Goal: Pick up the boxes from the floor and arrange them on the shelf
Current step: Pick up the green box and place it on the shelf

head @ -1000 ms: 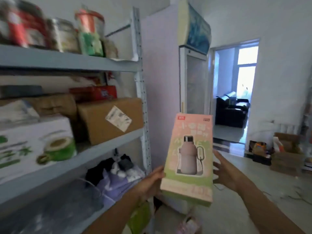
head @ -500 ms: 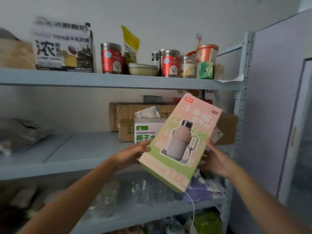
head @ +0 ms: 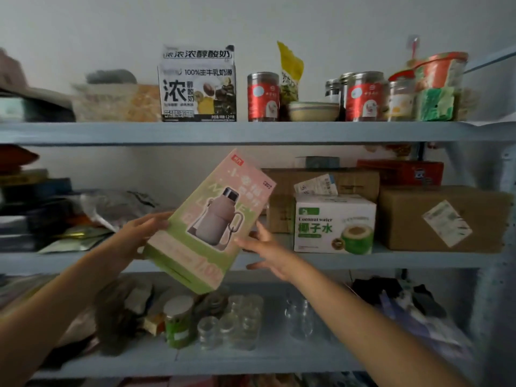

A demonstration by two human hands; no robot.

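A pink and green box [head: 212, 219] printed with a bottle picture hangs tilted in front of the middle board of the grey shelf [head: 363, 259], its top leaning right. My left hand [head: 139, 236] grips the box's left edge. At the box's right edge, my right hand [head: 268, 252] touches it with straight, spread fingers. The box's lower corner hangs below the board's front edge. Bare board lies behind the box, between the foil bags and the cartons.
On the middle board stand a white coconut water carton [head: 335, 223] and brown cardboard boxes [head: 441, 219] to the right, with foil bags [head: 111, 208] to the left. The top board holds a yoghurt carton [head: 198, 85], red tins and jars. Glass jars [head: 240, 322] fill the board below.
My view has swung left from the fridge and doorway to face the shelf. The box has gone from upright to tilted and moved left along the middle board; my right hand's fingers have loosened.
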